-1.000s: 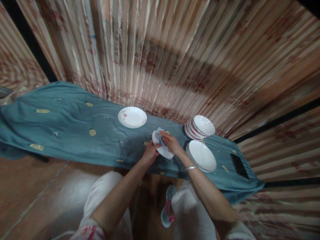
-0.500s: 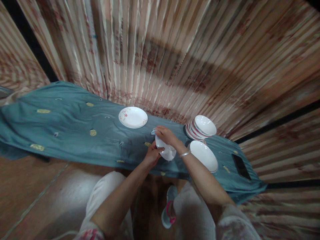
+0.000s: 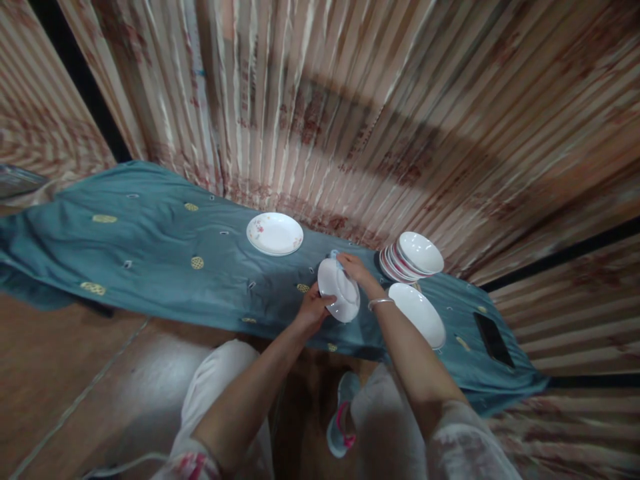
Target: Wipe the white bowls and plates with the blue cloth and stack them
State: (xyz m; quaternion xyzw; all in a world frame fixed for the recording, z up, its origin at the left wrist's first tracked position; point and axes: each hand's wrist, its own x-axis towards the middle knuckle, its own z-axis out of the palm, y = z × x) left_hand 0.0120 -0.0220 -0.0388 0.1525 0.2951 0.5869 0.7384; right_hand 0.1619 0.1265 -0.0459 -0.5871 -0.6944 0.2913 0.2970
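I hold a small white plate (image 3: pixel 339 291) tilted up on edge above the teal cloth (image 3: pixel 150 260). My left hand (image 3: pixel 313 311) grips its lower left rim, fingers closed on it. My right hand (image 3: pixel 356 270) is behind the plate's upper right side, pressing a pale blue wiping cloth (image 3: pixel 334 254) against it; only a corner of that cloth shows. A single flowered plate (image 3: pixel 275 233) lies flat to the left. On the right sit a stack of red-rimmed bowls (image 3: pixel 414 255) and a pile of white plates (image 3: pixel 418 313).
A dark phone (image 3: pixel 493 339) lies on the teal cloth at the far right. Striped curtains (image 3: pixel 350 100) hang right behind the cloth. My knees and a sandal (image 3: pixel 339 427) are below, on a brown floor (image 3: pixel 65 373).
The small plate has been turned from nearly flat to standing on edge. My right hand has gone from the plate's top face to its far side with the wiping cloth.
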